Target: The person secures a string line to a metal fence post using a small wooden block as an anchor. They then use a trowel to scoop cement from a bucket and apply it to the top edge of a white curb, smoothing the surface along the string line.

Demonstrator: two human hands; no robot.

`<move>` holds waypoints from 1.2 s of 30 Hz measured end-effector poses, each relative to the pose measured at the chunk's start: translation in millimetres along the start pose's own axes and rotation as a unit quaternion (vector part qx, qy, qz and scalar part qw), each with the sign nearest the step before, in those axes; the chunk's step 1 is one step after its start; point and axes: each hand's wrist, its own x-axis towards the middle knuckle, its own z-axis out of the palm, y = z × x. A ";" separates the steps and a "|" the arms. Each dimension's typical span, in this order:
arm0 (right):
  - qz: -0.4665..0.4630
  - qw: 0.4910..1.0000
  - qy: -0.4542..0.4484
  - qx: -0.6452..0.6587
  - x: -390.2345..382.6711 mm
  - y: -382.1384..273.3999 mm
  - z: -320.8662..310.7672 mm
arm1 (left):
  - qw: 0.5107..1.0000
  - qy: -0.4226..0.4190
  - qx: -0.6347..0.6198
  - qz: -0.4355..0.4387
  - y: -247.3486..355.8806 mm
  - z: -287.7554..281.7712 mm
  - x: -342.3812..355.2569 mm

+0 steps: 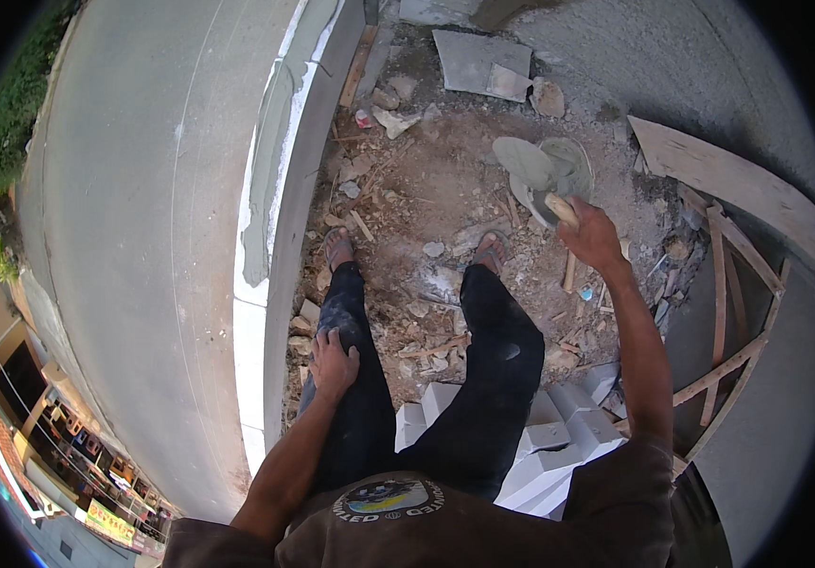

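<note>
My right hand [589, 232] is closed around the wooden handle of a trowel [524, 163], out to the right in front of me. The trowel's broad blade is coated in grey mortar. Just beyond the handle, a round tub [589, 170] on the ground holds wet grey mortar, and the blade lies over its left side. My left hand [334, 365] rests on my left thigh, fingers lying apart and holding nothing. To the left runs a low wall of white blocks [251, 350]. A thick strip of wet mortar [270, 170] lies along its top.
Rubble and wood scraps cover the dirt around my sandalled feet. Several white blocks [559, 440] are stacked by my right leg. A wooden frame [744, 355] and a long board [725, 180] stand at the right. Flat slabs [478, 62] lie ahead; a paved road [133, 237] passes beyond the wall.
</note>
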 end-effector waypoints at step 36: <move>0.096 0.827 0.147 0.535 9.8 160.4 204.3 | 0.991 0.003 -0.008 -0.133 -49.8 94.3 -59.2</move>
